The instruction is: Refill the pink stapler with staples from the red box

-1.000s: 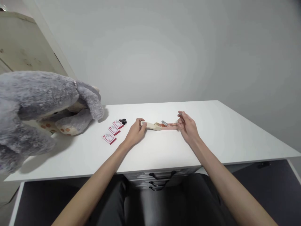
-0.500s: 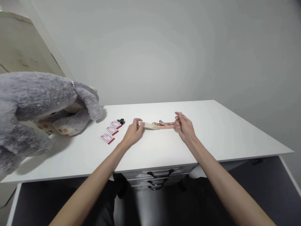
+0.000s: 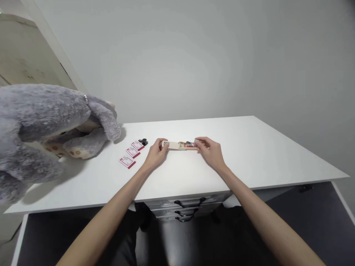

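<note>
A narrow cream case lies unfolded on the white table, its lid out to the left. The right part is a shallow compartment with an orange-red inside and small contents I cannot name. At its right side is a small shiny metal piece, perhaps a nail clipper. My left hand pinches the lid's left end between thumb and fingers. My right hand is closed at the compartment's right end, thumb and fingertips together over it. These fingers hide that end, and what they pinch is unclear.
Left of my left hand lie three red-and-white cards or packets in a slanting row, with a small black object behind them. A large grey plush toy fills the table's left side. Drawers with black handles are below the front edge.
My right hand has moved left and down onto the case's compartment, its raised fingers now closed over the contents. The case lies flatter, and my left hand stays on the lid end.
</note>
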Demonstrator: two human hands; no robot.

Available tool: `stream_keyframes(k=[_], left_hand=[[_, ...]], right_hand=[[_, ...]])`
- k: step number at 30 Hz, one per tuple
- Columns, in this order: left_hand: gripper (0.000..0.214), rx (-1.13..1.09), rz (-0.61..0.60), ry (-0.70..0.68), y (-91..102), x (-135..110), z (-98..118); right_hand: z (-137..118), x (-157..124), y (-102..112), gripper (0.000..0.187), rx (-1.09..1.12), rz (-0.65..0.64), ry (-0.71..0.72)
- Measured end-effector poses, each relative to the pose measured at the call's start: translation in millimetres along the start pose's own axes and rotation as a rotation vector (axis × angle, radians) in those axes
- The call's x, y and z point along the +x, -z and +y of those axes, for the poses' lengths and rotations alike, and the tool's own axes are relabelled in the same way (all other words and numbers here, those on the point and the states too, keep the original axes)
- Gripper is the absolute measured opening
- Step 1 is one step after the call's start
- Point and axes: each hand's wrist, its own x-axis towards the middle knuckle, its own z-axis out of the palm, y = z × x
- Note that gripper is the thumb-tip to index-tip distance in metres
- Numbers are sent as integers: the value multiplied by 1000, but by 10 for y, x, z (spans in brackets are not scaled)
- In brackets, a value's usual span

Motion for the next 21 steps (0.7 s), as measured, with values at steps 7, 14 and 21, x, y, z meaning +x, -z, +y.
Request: stream_keyframes(k=[7,14,21], left_hand=[[36,5,9,4,-15,4,-16],[34,9,-2,-2,-20,6,-39],[35,-5,-1,-7,-26,11,-51]], right_hand=[[27,-50,1,31,-216,-85,171],[23,-61,-13,29,-314,-86,279],[42,-52,-14,29,-351,-126,283]])
